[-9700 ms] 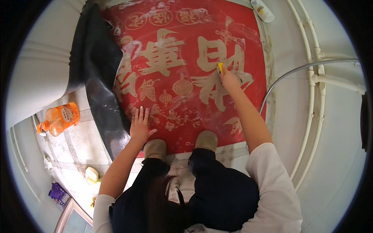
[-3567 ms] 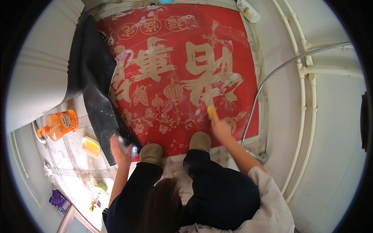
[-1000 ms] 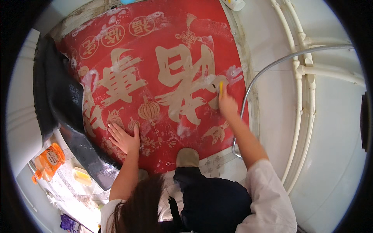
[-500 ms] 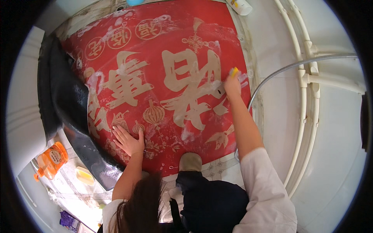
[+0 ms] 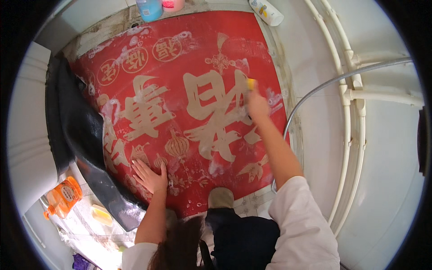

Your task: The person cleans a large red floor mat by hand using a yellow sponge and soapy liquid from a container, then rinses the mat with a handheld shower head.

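Note:
A red mat with gold characters and lantern patterns lies spread on the floor, streaked with white suds. My left hand rests flat on its near left part, fingers spread, pressing on the surface. Toward the mat's right side, my right hand is closed around a scrub brush with a yellow end. The brush is held down at the mat beside a large gold character. Motion blurs it, and my fingers hide most of its body.
The mat's left edge is folded over, showing its black underside. An orange bottle and a yellow soap-like block lie at lower left. Blue and white bottles are at the far edge. A grey hose and pale pipes run along the right.
My right hand has moved left across the mat with the brush. The left hand stays in the same spot on the mat. The view has shifted slightly, showing more of the far bottles.

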### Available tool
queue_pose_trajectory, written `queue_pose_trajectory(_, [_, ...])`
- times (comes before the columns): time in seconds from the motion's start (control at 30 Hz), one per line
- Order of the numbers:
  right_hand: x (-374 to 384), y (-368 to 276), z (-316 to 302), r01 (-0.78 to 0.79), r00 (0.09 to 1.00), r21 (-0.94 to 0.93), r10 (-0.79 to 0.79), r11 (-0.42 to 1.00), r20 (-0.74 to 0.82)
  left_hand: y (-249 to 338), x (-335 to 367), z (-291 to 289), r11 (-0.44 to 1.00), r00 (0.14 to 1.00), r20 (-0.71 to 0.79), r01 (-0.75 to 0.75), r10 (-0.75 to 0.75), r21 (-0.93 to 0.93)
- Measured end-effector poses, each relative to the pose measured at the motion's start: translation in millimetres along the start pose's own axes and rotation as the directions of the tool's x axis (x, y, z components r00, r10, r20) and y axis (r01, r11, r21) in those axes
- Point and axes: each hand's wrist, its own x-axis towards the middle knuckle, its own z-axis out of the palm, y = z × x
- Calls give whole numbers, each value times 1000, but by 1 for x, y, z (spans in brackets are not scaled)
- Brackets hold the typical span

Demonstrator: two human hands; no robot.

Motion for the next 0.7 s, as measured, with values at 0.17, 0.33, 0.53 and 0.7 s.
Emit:
queue_pose_trajectory(0.17, [86, 41, -9, -162, 929, 197, 217, 967, -300, 20, 0, 2, 999, 999, 21, -40, 40, -15])
queue_pose_trajectory(0.33, [54, -173, 12, 289, 955, 138, -275, 947, -109, 13, 1, -4, 999, 999, 22, -32, 31, 7])
queue_pose_trajectory(0.53, [-41, -289, 54, 668, 733, 122, -677, 734, 66, 6, 2, -1, 995, 999, 0, -54, 55, -87])
queue_pose_trajectory(0.7, [98, -136, -11, 132, 991, 57, -131, 990, -27, 9, 4, -6, 994, 995, 88, -30, 39, -101])
